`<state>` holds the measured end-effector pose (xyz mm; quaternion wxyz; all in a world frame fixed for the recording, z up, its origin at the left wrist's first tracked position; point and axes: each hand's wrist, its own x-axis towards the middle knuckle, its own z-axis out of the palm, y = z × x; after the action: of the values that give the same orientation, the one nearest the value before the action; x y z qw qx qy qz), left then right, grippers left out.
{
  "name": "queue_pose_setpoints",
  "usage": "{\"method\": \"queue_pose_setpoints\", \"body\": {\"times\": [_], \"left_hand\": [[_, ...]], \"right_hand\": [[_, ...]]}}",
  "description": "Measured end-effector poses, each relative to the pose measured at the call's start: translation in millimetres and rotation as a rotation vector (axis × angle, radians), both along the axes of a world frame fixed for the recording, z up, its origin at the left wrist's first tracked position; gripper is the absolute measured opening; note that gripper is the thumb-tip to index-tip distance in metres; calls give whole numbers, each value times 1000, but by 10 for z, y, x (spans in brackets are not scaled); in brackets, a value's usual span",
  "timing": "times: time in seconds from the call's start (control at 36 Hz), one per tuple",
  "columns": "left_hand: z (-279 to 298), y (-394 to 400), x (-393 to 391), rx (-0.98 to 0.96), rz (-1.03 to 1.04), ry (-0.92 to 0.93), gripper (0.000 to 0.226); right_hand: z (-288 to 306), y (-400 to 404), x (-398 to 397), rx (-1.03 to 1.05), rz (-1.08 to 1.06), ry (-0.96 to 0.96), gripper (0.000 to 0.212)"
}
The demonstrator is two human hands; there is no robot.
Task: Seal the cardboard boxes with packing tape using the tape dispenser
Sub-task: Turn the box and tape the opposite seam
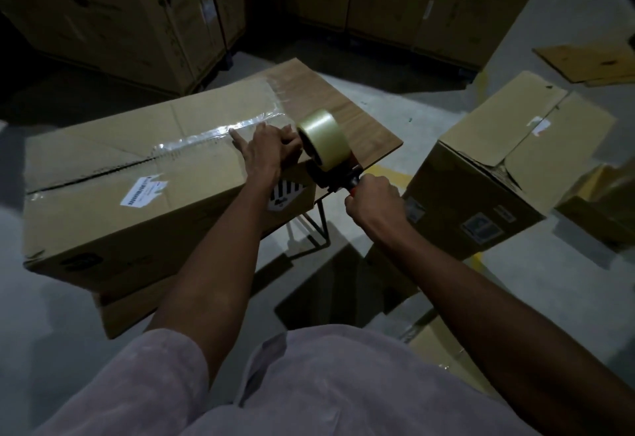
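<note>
Long cardboard box (137,174) lies on the wood worktop (347,119), filling centre-left of view. Clear tape strip (220,135) runs along its top seam, 9 to 3 o'clock; seam at the 9 o'clock end looks split and dark, tape wrinkled there. White barcode label (144,191) on top near the front edge, striped hazard label (287,195) on the front face.

Left hand (266,152) rests on the box top at its 3 o'clock end, index finger straight and pressing the tape, other fingers curled at the box edge by the roll. Whether they hold anything, can't tell.

Right hand (372,202) has a closed grip round the red handle of the tape dispenser (338,178). Dispenser sits at the box's 3 o'clock corner, over the worktop edge; tape roll (318,138) is just beside the left knuckles.

Around: second cardboard box (498,174) at 3 o'clock, tilted, top flaps shut, stickers on the side, near the right hand but apart. Black wire leg (321,229) under the worktop. Flat cardboard sheet (591,61) on the floor at 2 o'clock. Tall stacked cartons (113,13) at 11 to 1 o'clock, dark. More cardboard on the floor at 5 o'clock and under the long box at 7. Pale shirt (309,391) at 6 o'clock.
</note>
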<state>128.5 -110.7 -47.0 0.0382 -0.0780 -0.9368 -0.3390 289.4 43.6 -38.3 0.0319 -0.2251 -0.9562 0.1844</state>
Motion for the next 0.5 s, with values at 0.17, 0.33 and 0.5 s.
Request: {"method": "queue_pose_setpoints", "body": {"times": [0.17,0.33,0.5], "left_hand": [[-54,-35,-67,-84,-49,19,39],[-118,-43,-65,-161,-96,63,41],[-117,-42,-59,-425,-292,142,93]], "right_hand": [[-193,63,240,-111,-20,-55,33],[36,133,130,-282,-135,50,19],[53,246,100,-362,-257,124,18]]}}
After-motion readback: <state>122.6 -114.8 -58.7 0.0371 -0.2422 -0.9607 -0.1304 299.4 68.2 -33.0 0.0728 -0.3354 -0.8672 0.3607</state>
